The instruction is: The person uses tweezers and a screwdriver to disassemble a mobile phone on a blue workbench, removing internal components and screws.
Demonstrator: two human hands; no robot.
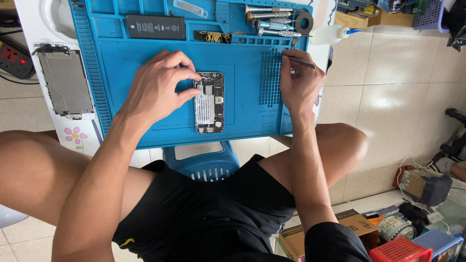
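An opened phone body with its insides bare lies in the middle of a blue work mat. My left hand rests on the mat, its fingertips pinching at the phone's upper left corner. Over the mat's gridded patch at the right, my right hand holds thin metal tweezers with the tips pointing left. A black battery lies at the mat's far side. The detached screen panel lies face down on the white table, left of the mat.
Several screwdrivers and a tape roll lie at the mat's far right, with a white squeeze bottle beside them. A power strip sits at the left. Below the table is a blue stool. Boxes and baskets crowd the floor at right.
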